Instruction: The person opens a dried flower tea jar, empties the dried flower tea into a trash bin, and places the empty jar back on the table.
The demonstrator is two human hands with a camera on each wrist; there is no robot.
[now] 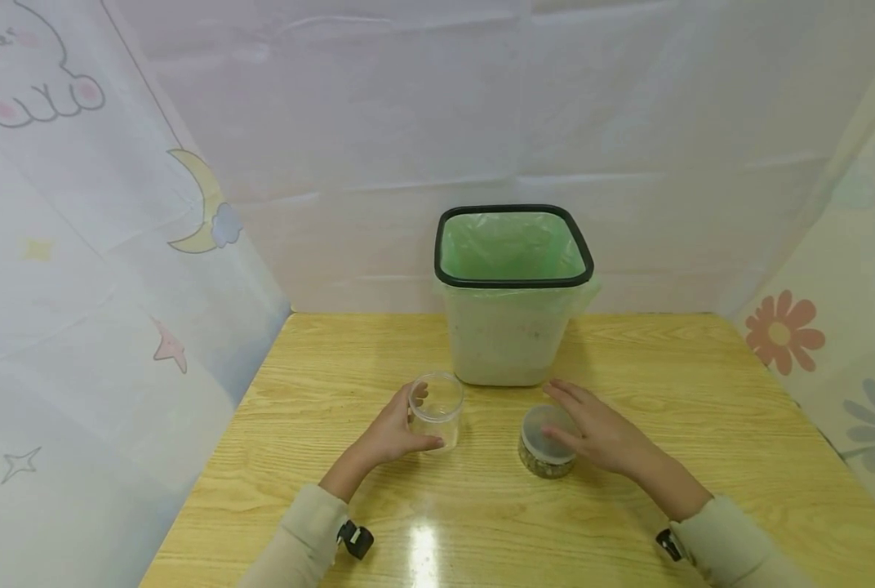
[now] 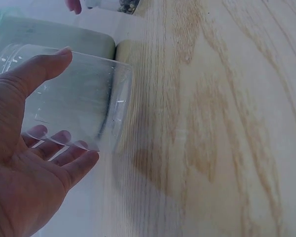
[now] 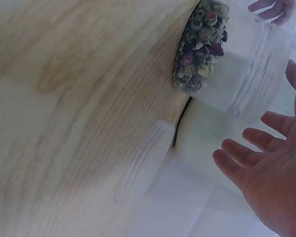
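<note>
Pale-walled and tapered, a squared plastic bin [image 1: 504, 351] stands at the back of the table [image 1: 364, 359], directly behind two jars. Its thick black rim [image 1: 514, 283] frames a crinkled, translucent green bag [image 1: 511, 253], whose edge hangs over the outside. Behind it spreads a creased, pale fabric sheet [image 1: 408, 122]; the left side carries a yellow crescent moon [image 1: 202, 204], the right a coral-red flower [image 1: 783, 331].

The left hand [image 1: 389, 433] has its grip curled around a clear cylindrical plastic jar [image 1: 448, 408], thumb on one side and fingers on the other. Upright near the bin's front left corner, the jar has smooth walls and a round rim (the bin shows through it in the left wrist view).

To its right, a squat clear jar of dried flowers [image 1: 544, 465] stands on the table. The right hand [image 1: 592, 429] hangs beside and over it, grip wide with fingers spread, hiding part of its pale round top. Crumpled cream, dark and magenta blooms [image 3: 200, 52] fill the jar's lower part. Close to the bin lies a shallow translucent disc [image 3: 145, 163], shaped like a lid. Yellowish wood grain streaks the glossy tabletop.
</note>
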